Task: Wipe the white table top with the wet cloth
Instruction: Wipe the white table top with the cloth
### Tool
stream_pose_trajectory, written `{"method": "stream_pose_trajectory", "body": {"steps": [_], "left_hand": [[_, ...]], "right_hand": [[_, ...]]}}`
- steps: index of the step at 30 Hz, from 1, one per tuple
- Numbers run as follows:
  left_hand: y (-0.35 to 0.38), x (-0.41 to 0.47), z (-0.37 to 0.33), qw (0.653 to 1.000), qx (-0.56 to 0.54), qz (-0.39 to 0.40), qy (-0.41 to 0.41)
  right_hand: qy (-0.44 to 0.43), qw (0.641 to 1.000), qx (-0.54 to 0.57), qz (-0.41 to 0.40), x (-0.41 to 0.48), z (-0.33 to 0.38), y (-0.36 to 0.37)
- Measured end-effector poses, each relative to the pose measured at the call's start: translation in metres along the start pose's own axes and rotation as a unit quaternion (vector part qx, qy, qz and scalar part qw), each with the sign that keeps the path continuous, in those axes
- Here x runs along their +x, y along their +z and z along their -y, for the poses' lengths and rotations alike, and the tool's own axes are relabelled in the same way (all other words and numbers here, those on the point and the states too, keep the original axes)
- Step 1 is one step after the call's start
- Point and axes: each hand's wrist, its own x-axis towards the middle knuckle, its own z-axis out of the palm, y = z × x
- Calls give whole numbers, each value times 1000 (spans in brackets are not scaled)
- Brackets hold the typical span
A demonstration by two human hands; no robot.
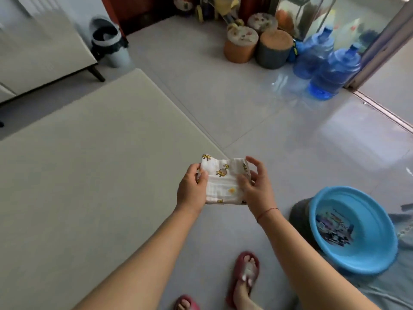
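Right at the bottom middle of the frame you've got your feet in red sandals [243, 274], parked on the floor tiles just off the table's corner, which looks like a decent spot to lean in from. Lower right, the blue basin [353, 231] sits on something dark and low, close by your right side, so my guess is that's there for re-wetting without walking anywhere. Dead centre, the cloth [224, 180] is up in the air between both hands, folded into a small pad. Your left hand [191, 186] has thumb and fingers clamped on its left edge, and your right hand [257, 186] pinches the right edge with the thumb while the upper fingers are fanned loose above it. Looks to me like you're squaring it up so a flat face meets the surface. The table [78, 164] fills the left half of the frame, its corner just beyond the cloth, so the wiping hasn't started. Far top, stools [241, 45] and water jugs [330, 70] stand well apart.
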Motion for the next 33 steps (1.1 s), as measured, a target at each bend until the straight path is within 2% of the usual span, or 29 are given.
{"method": "stream_pose_trajectory", "body": {"steps": [11, 18, 22, 25, 27, 29, 31, 33], "left_hand": [[-56, 10, 71, 989, 2, -104, -105], [-14, 49, 103, 987, 50, -95, -120], [18, 71, 126, 988, 47, -78, -128], [36, 86, 138, 990, 42, -51, -124], [44, 94, 149, 991, 70, -53, -100], [44, 103, 163, 976, 186, -101, -45], [36, 113, 180, 947, 282, -151, -8], [24, 121, 195, 935, 335, -118, 4]], "right_hand": [[3, 986, -110, 127, 25, -17, 93], [-5, 959, -222, 174, 85, -50, 86], [-22, 942, -294, 160, 122, -78, 78], [-70, 910, -386, 132, 147, -95, 75], [-94, 868, -473, 115, 162, -109, 73], [-101, 826, -547, 92, 166, -123, 75], [-148, 798, -575, 99, 159, -137, 84], [-198, 760, -601, 147, 150, -151, 97]]}}
